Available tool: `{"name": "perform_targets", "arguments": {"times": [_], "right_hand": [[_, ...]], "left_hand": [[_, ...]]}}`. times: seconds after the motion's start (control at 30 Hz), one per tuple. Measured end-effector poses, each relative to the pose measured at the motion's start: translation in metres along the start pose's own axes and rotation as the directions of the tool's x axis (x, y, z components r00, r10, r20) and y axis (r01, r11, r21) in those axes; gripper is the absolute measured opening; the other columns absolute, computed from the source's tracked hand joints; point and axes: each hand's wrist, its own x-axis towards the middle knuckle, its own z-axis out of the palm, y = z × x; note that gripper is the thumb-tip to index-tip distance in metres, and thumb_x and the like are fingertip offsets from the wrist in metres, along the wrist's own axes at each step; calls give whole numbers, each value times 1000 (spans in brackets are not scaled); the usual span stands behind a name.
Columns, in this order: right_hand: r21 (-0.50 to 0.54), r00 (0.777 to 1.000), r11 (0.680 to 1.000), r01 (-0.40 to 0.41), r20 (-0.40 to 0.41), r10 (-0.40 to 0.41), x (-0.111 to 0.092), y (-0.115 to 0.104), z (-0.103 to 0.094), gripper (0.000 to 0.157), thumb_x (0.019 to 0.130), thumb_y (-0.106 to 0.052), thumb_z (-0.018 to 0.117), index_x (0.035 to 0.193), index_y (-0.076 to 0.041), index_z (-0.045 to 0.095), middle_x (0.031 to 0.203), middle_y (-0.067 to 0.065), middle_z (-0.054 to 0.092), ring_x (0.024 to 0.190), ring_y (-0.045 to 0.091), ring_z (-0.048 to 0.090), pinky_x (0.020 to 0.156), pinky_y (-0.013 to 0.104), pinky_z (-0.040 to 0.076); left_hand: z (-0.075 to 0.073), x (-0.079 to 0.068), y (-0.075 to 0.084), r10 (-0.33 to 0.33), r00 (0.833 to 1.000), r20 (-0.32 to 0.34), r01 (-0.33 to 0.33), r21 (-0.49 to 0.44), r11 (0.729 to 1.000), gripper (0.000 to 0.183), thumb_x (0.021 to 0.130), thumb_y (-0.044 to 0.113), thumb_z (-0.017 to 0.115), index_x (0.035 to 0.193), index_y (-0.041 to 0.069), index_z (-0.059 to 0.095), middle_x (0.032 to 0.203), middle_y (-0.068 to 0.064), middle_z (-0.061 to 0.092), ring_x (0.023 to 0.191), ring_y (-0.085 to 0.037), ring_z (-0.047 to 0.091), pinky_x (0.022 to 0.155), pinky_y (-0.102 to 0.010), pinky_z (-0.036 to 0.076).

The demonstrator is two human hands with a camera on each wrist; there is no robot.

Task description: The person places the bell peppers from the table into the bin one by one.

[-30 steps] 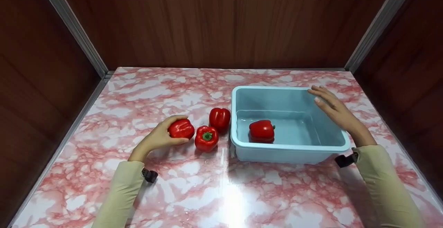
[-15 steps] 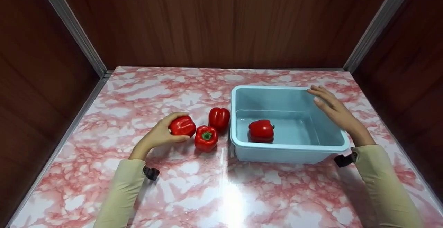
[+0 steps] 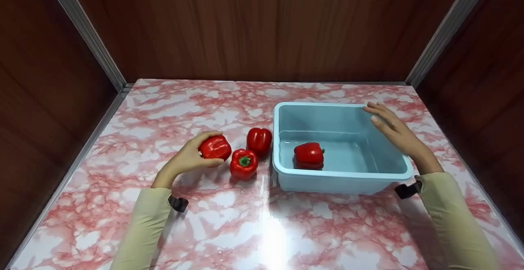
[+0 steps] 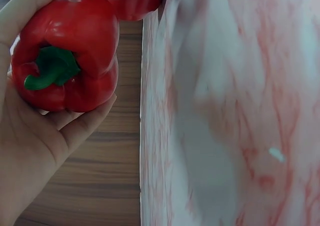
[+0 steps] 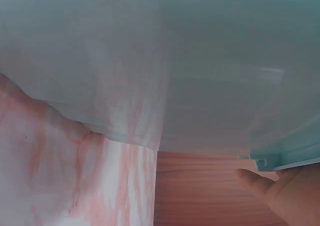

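My left hand (image 3: 186, 157) grips a red bell pepper (image 3: 215, 147), thumb on the near side and fingers on the far side. In the left wrist view this bell pepper (image 4: 87, 31) shows its curled green stem, lying against the palm and fingers. Just to its right stands a second bell pepper (image 3: 244, 165), stem up, with a third (image 3: 259, 141) right behind it. A light blue plastic tub (image 3: 348, 183) holds one more bell pepper (image 3: 309, 155) on its side. At the tub's right rim my right hand (image 3: 395, 130) lies with extended fingers.
Pink and white marbled tabletop (image 3: 221, 221) extends under everything. A dark wood panel (image 3: 254, 28) rises behind the table, with further panels at left and right. The tub's side wall (image 5: 210, 76) fills much of the right wrist view.
The left hand and the bell pepper in it have shifted slightly upward in the head view. The right hand, tub and other bell peppers look unmoved.
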Motion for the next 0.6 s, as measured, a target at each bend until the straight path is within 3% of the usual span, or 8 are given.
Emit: {"name": "perform_targets", "arguments": {"times": [0.5,0.6], "right_hand": [[-2,1000,1000,-10,0,10,0,0,-1,43,99,-19,43,139,-2,39,151,20,20,141,35,1,107,64,-1],[-2,1000,1000,-10,1,10,0,1,-1,43,99,-19,43,139,-2,39,151,20,20,141,35,2,107,65,0]], "left_hand": [[-5,1,3,2,1000,-2,-2,-5,1000,72,71,19,81,134,16,46,130,-10,50,112,-26,53,92,-42,46],[-4,4,-4,8,1000,-9,-8,0,1000,73,70,20,81,134,17,46,130,-10,49,113,-27,52,92,-43,46]]}}
